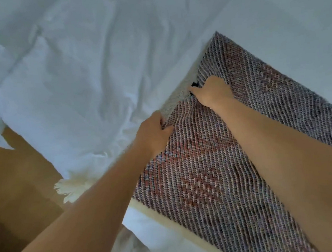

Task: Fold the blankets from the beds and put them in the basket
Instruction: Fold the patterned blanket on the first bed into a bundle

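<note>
So the woven blanket is lying flat on the bed, purple and reddish, with a cream fringe poking out at the near corner. Left hand and right hand both pinch its left edge, a little apart. Looks soft but chunky (probably some weight to it), so I'd keep grabbing along that edge. No basket in sight
</note>
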`<action>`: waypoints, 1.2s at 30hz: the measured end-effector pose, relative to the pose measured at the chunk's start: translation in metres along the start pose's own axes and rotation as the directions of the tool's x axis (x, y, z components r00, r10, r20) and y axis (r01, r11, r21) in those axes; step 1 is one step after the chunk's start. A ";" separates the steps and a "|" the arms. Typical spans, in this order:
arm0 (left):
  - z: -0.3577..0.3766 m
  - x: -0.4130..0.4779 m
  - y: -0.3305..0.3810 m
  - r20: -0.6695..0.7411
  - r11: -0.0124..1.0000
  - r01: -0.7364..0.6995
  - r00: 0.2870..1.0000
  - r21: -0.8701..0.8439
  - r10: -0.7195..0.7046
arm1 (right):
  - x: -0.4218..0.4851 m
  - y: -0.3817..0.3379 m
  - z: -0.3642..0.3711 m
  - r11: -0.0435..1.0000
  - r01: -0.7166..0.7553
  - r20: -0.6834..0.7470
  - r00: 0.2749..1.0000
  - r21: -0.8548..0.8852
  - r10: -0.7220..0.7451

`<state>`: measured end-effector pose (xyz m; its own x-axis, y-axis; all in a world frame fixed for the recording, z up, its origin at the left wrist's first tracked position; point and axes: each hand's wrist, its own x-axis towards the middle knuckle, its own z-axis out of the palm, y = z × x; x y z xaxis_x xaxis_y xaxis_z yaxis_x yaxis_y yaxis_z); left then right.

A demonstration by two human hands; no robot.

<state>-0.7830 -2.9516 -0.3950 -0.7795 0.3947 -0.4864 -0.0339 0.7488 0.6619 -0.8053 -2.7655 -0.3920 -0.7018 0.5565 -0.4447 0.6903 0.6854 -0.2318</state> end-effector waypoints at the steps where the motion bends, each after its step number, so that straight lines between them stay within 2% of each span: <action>1: -0.002 -0.002 0.001 -0.043 0.999 -0.045 0.998 -0.009 0.045 | 0.007 -0.002 -0.002 0.998 -0.016 0.010 1.000 0.065 0.015; 2: -0.005 -0.003 0.001 -0.101 0.997 -0.081 0.992 -0.009 0.080 | 0.014 -0.003 -0.005 0.973 -0.050 0.025 0.999 0.227 0.046; 3: -0.007 -0.004 -0.003 -0.170 0.996 -0.092 0.981 -0.009 0.090 | 0.019 -0.006 -0.006 0.885 -0.084 0.040 0.996 0.457 0.074; 4: -0.007 -0.002 -0.010 -0.235 0.997 -0.079 0.969 -0.024 0.071 | 0.021 -0.008 -0.008 0.736 -0.117 0.058 0.993 0.667 0.105; 5: -0.006 0.000 -0.018 -0.280 0.998 -0.044 0.960 -0.043 0.030 | 0.020 -0.009 -0.007 0.588 -0.141 0.087 0.989 0.796 0.119; 6: -0.004 0.002 -0.027 -0.292 0.999 0.006 0.956 -0.038 -0.017 | 0.016 -0.008 -0.002 0.511 -0.150 0.112 0.988 0.846 0.104; 9: 0.008 0.010 -0.044 -0.237 0.992 0.127 0.964 0.014 -0.120 | 0.009 -0.002 0.026 0.602 -0.157 0.159 0.986 0.783 0.051; 12: 0.009 0.015 -0.045 -0.227 0.966 0.208 0.944 -0.150 -0.239 | 0.007 -0.004 0.036 0.676 -0.112 0.131 0.991 0.728 0.023; 14: 0.001 0.012 -0.050 -0.182 0.951 0.209 0.950 -0.227 -0.252 | -0.003 -0.006 0.037 0.720 -0.043 0.080 0.997 0.692 -0.018; 17: -0.011 -0.007 -0.061 0.030 0.952 0.201 0.979 -0.231 -0.199 | -0.034 -0.007 0.049 0.737 0.002 0.031 0.999 0.676 -0.032; 19: -0.017 -0.022 -0.070 0.253 0.960 0.219 0.952 -0.175 -0.171 | -0.068 -0.009 0.064 0.751 0.022 0.061 0.995 0.660 -0.083; 21: -0.023 -0.032 -0.083 0.359 0.969 0.235 0.913 -0.077 -0.193 | -0.104 -0.013 0.081 0.800 0.054 0.129 0.978 0.597 -0.163; 24: -0.027 -0.043 -0.102 0.262 0.971 0.193 0.939 0.139 -0.224 | -0.151 -0.020 0.109 0.868 0.099 0.210 0.951 0.487 -0.227; 27: -0.035 -0.054 -0.117 0.135 0.968 0.162 0.973 0.191 -0.189 | -0.182 -0.032 0.132 0.895 0.208 0.168 0.942 0.394 -0.292; 31: -0.041 -0.060 -0.138 0.052 0.942 0.181 0.978 0.284 -0.204 | -0.210 -0.039 0.156 0.919 0.352 0.142 0.915 0.181 -0.378; 32: -0.039 -0.061 -0.139 0.037 0.932 0.174 0.980 0.318 -0.195 | -0.214 -0.037 0.160 0.923 0.368 0.176 0.907 0.115 -0.383; 34: -0.035 -0.062 -0.135 -0.015 0.931 0.111 0.993 0.348 -0.113 | -0.222 -0.032 0.169 0.915 0.403 0.230 0.891 -0.003 -0.392; 36: -0.030 -0.067 -0.128 -0.038 0.919 -0.003 0.999 0.394 0.019 | -0.228 -0.024 0.173 0.896 0.442 0.228 0.878 -0.048 -0.421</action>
<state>-0.7452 -3.0897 -0.4297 -0.8031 0.3884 -0.4518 0.2175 0.8971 0.3845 -0.6315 -2.9898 -0.4351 -0.8667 0.0932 -0.4900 0.2999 0.8824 -0.3626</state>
